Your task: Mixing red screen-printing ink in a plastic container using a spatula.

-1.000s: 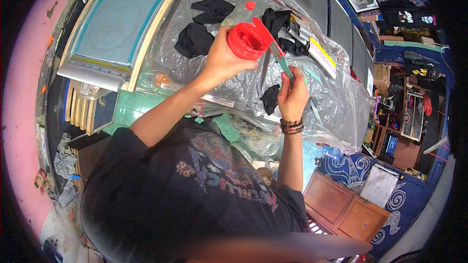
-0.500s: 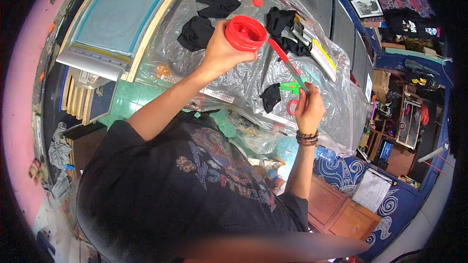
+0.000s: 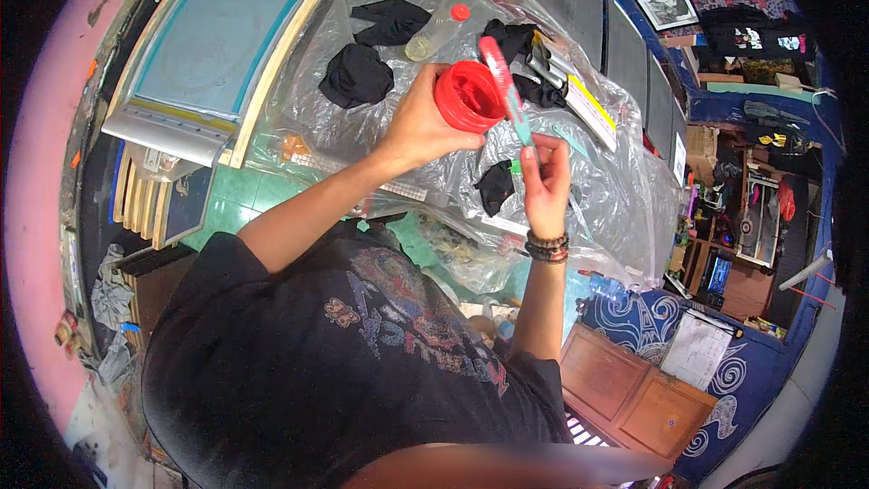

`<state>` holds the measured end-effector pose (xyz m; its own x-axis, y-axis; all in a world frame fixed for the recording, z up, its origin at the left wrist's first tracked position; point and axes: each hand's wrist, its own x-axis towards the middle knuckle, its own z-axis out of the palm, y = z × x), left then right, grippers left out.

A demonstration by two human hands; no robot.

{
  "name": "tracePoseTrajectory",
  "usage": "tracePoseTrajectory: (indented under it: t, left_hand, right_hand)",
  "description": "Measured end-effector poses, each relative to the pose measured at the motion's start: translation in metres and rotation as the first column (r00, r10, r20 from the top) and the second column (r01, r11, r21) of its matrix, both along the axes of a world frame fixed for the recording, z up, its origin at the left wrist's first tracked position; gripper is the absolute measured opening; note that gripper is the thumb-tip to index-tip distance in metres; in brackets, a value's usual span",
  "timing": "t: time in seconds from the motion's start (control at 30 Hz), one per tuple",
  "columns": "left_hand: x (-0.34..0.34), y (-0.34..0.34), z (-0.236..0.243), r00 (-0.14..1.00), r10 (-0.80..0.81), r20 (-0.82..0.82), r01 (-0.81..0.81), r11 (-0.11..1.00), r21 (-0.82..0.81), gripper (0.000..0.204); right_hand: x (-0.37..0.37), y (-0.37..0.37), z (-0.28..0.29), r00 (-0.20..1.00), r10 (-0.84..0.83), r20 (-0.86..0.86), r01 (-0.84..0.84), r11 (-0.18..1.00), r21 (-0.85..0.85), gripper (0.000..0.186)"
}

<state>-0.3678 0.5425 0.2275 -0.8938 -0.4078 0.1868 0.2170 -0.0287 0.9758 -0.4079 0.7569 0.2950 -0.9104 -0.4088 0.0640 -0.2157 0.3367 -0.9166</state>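
My left hand (image 3: 418, 127) is closed round a red open jar (image 3: 471, 91), tilted toward me, with red contents inside. My right hand (image 3: 546, 179) grips a long teal spatula (image 3: 520, 117) whose upper blade is coated red and held at the jar's right rim. Beneath both hands is a crumpled clear plastic sheet (image 3: 606, 199). On it lie black cloths (image 3: 355, 75) and a clear bottle with a red cap (image 3: 425, 41), just beyond the jar. A small black cloth (image 3: 495, 188) lies below the spatula, beside a partly hidden green object.
A framed screen (image 3: 233, 27) with a metal trough (image 3: 163, 136) stands at left, wooden frames (image 3: 172, 208) under it. Metal pieces and a yellow-and-white strip (image 3: 590, 111) lie right of the cloths. Cluttered shelves (image 3: 742, 235) and a brown wooden board (image 3: 625, 380) are at right.
The spatula dipped right and down, showing a green object below, then rose back to the jar's rim, turned more upright. My left hand has moved slightly down and right with the jar.
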Motion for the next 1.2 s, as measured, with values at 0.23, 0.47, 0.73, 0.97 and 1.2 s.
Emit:
tracePoseTrajectory:
  t: [0.23, 0.47, 0.73, 0.97, 1.2]
  left_hand:
    - [0.003, -0.006, -0.012, 0.999, 0.033, -0.009, -0.033, 0.999, 0.014, 0.092]
    - [0.011, -0.007, -0.025, 0.997, 0.068, 0.035, -0.065, 0.995, -0.077, 0.092]
    - [0.007, 0.001, -0.049, 0.996, 0.072, 0.059, -0.068, 0.995, -0.070, 0.091]
    - [0.002, 0.008, -0.050, 0.999, 0.049, 0.014, -0.048, 0.996, -0.077, 0.094]
    - [0.004, 0.020, -0.039, 0.998, -0.062, 0.016, 0.062, 0.998, -0.024, 0.097]
  right_hand:
    - [0.002, 0.025, -0.012, 0.993, 0.094, 0.067, -0.100, 0.990, 0.095, 0.013]
    - [-0.007, 0.054, 0.010, 0.962, 0.161, 0.221, -0.212, 0.950, 0.229, 0.014]
    - [-0.011, 0.083, 0.030, 0.963, 0.068, 0.262, -0.134, 0.961, 0.241, 0.008]
    - [-0.001, 0.071, 0.009, 0.967, -0.031, 0.253, -0.006, 0.989, 0.145, 0.012]
    - [0.007, 0.032, -0.030, 0.845, 0.031, 0.534, 0.034, 0.993, -0.112, 0.035]
